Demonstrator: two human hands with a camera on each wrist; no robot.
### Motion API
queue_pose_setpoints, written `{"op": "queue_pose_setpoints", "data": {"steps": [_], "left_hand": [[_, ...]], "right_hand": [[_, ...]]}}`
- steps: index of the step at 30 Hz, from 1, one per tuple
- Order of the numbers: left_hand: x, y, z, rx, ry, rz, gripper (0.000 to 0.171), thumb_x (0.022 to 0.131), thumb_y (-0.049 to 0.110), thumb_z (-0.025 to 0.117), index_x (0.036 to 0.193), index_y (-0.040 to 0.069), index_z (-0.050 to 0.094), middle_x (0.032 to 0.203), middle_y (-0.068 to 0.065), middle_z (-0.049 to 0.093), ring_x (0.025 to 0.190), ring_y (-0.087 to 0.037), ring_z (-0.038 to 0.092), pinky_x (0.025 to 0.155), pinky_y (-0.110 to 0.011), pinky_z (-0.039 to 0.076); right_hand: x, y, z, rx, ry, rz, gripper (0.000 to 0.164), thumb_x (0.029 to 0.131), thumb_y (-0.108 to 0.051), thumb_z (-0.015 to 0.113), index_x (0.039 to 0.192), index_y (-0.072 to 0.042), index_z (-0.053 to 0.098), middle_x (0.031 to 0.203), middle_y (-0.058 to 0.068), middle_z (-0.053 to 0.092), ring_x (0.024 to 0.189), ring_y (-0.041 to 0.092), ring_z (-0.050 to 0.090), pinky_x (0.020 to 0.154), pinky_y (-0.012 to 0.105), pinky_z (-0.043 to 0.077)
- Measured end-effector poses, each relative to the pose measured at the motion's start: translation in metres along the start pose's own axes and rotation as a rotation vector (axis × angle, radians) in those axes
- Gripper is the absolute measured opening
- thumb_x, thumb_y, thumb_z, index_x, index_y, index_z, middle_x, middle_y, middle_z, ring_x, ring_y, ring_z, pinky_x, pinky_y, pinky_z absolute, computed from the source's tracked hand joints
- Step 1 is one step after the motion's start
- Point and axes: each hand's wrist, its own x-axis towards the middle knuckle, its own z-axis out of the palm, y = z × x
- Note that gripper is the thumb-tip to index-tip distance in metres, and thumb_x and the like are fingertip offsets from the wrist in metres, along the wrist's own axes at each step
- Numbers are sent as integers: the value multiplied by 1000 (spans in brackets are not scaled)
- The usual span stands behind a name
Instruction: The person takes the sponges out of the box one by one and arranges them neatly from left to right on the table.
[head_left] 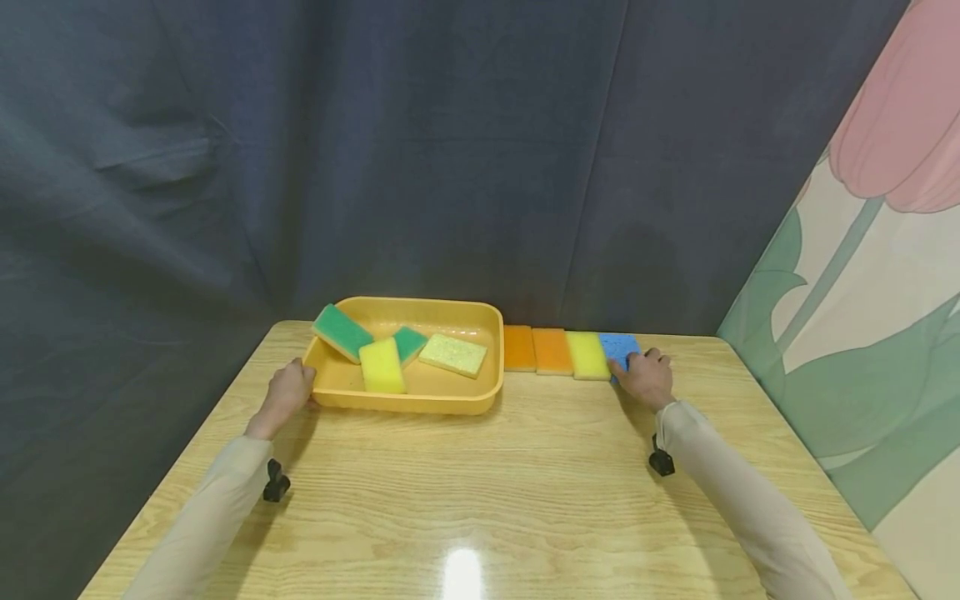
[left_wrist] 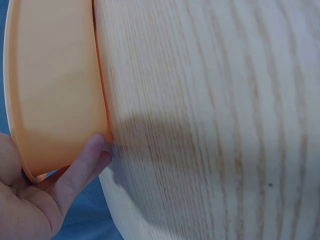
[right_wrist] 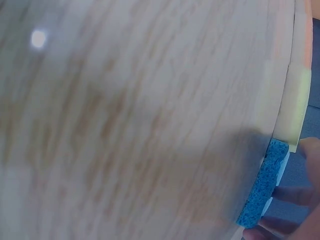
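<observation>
My left hand (head_left: 287,390) grips the left front corner of a yellow plastic tray (head_left: 405,403). In the left wrist view its fingers lie along the outer wall of the tray (left_wrist: 57,90), with the rim inside the hand. At the right, my right hand (head_left: 647,377) holds a blue sponge (head_left: 618,342), with the thumb near its left side and the fingers toward its right. The right wrist view shows the speckled edge of the blue sponge (right_wrist: 263,185) down on the table, right beside a yellow sponge (right_wrist: 295,107).
Left of the blue sponge, a row continues with a yellow sponge (head_left: 588,356) and two orange sponges (head_left: 552,351). Inside the tray lie a pale yellow sponge (head_left: 453,355), a yellow sponge (head_left: 382,367) and two green-topped sponges (head_left: 341,332). A dark curtain (head_left: 450,167) hangs behind the table.
</observation>
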Motion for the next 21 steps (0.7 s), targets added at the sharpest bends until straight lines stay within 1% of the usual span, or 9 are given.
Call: {"op": "queue_pose_setpoints", "data": {"steps": [2, 7, 12, 14, 18, 21], "left_hand": [[0, 0, 0, 3, 2, 6, 27, 99, 5, 32, 90, -14, 49, 72, -20, 52, 60, -28, 54, 53, -37, 47], [0, 1, 0, 13, 10, 15, 27, 99, 5, 32, 89, -14, 49, 71, -19, 51, 59, -28, 53, 52, -37, 47], [0, 0, 0, 9, 7, 18, 27, 99, 4, 32, 92, -17, 49, 71, -20, 52, 59, -27, 55, 52, -37, 48], [0, -1, 0, 3, -4, 11, 28, 99, 4, 32, 94, -17, 48, 71, -20, 52, 58, -27, 54, 51, -35, 47], [0, -1, 1, -3, -13, 2, 28, 100, 5, 32, 94, -16, 48, 72, -20, 52, 57, -25, 54, 50, -32, 45], [-1, -1, 0, -9, -8, 11, 27, 100, 5, 32, 93, -16, 48, 73, -20, 52, 57, -25, 55, 49, -31, 45]], "right_hand": [[0, 1, 0, -2, -2, -5, 63, 102, -42, 45, 121, 18, 53, 117, 46, 40, 107, 63, 40, 80, 63, 43], [2, 1, 1, -4, 0, -11, 63, 102, -42, 46, 121, 18, 53, 117, 46, 40, 106, 62, 40, 78, 61, 44], [3, 0, 2, -4, 7, -8, 62, 101, -41, 47, 120, 18, 53, 115, 45, 40, 104, 60, 41, 78, 61, 44], [4, 0, 3, 0, 10, -5, 62, 101, -41, 47, 120, 17, 53, 115, 45, 41, 102, 60, 42, 77, 61, 44], [4, -1, 2, 25, 7, 4, 61, 102, -42, 47, 121, 16, 51, 115, 43, 40, 102, 58, 42, 78, 63, 42], [3, -3, 1, 53, 9, 9, 61, 102, -42, 48, 125, 14, 51, 119, 43, 39, 105, 58, 41, 82, 65, 40]]}}
